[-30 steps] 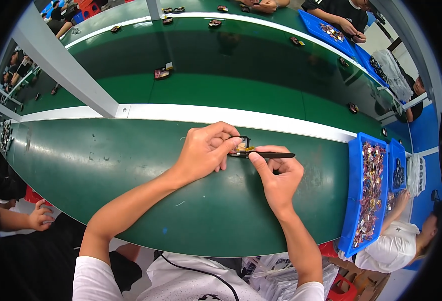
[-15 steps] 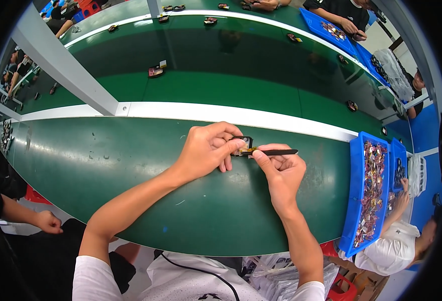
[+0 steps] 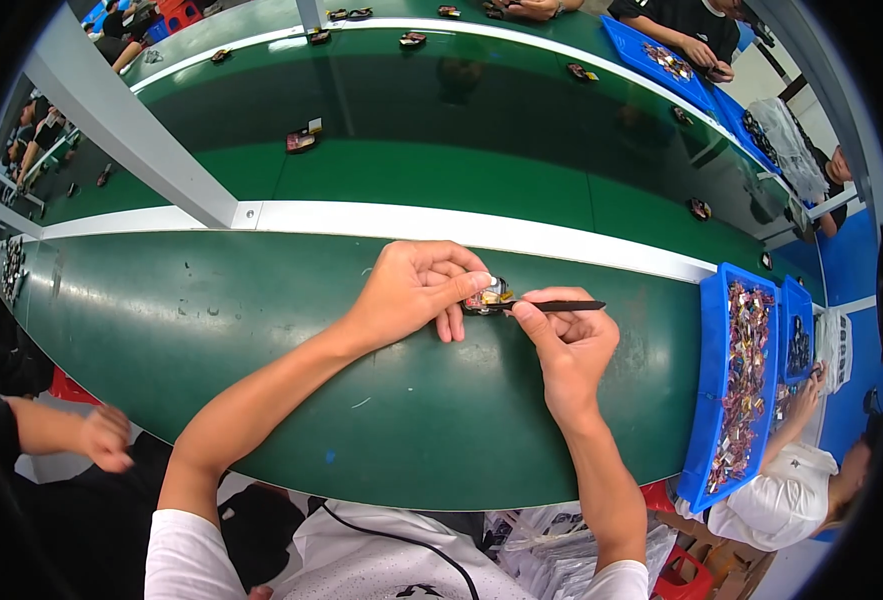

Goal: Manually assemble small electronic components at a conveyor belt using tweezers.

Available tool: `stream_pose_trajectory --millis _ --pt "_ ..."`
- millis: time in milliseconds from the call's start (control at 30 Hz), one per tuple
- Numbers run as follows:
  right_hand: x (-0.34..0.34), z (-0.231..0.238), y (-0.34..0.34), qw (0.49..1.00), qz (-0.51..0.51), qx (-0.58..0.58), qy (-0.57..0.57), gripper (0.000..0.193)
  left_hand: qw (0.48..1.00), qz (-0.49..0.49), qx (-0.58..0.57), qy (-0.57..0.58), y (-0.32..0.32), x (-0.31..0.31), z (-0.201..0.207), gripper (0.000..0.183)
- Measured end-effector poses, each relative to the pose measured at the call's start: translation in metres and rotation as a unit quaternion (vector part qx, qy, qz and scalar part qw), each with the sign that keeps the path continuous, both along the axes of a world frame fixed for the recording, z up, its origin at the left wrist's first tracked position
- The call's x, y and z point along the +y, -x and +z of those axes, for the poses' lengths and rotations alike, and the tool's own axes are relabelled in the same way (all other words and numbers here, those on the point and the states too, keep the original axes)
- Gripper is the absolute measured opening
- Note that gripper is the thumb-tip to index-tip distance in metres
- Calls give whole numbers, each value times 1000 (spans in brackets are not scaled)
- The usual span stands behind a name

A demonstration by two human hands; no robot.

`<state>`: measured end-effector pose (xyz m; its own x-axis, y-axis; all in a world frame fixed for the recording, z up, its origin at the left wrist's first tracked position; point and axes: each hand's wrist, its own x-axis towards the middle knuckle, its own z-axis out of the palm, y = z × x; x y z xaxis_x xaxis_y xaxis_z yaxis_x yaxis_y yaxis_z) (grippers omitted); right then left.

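Note:
Over the green worktop [image 3: 391,420], my left hand [image 3: 411,290] pinches a small black electronic housing [image 3: 489,296] between thumb and fingers. Its open inside faces up and shows yellow and silvery parts; the left edge is hidden under my thumb. My right hand [image 3: 573,350] is closed round slim black tweezers [image 3: 576,306]. Their tip reaches the right, near side of the housing. What the tip touches is too small to tell.
To the right stands a blue bin [image 3: 706,400] heaped with small wired parts, with a smaller blue bin [image 3: 796,335] beyond it. Past a white rail [image 3: 361,218], a green conveyor belt [image 3: 441,170] carries several small units. A grey post [image 3: 126,130] rises at left. Co-workers sit around.
The housing has tipped flatter in my left hand. My right hand and the tweezers have moved slightly right. Units on the belt have drifted left, and a co-worker's hand at left has moved.

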<state>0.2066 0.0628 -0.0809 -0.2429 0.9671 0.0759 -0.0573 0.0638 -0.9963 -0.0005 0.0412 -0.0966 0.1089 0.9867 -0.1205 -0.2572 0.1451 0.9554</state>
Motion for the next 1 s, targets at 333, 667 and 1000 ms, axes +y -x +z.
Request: stream_pose_trajectory --millis 333,667,1000 --pt "-4 -7 3 974 -25 -79 -212 8 1000 -16 3 -10 2 0 2 24" --pt "-6 -6 5 973 -31 -85 -213 7 1000 8 -19 -13 0 -2 1 25" --pt "-2 -4 2 969 -26 -104 -221 9 1000 24 3 -3 -2 -4 1 20"
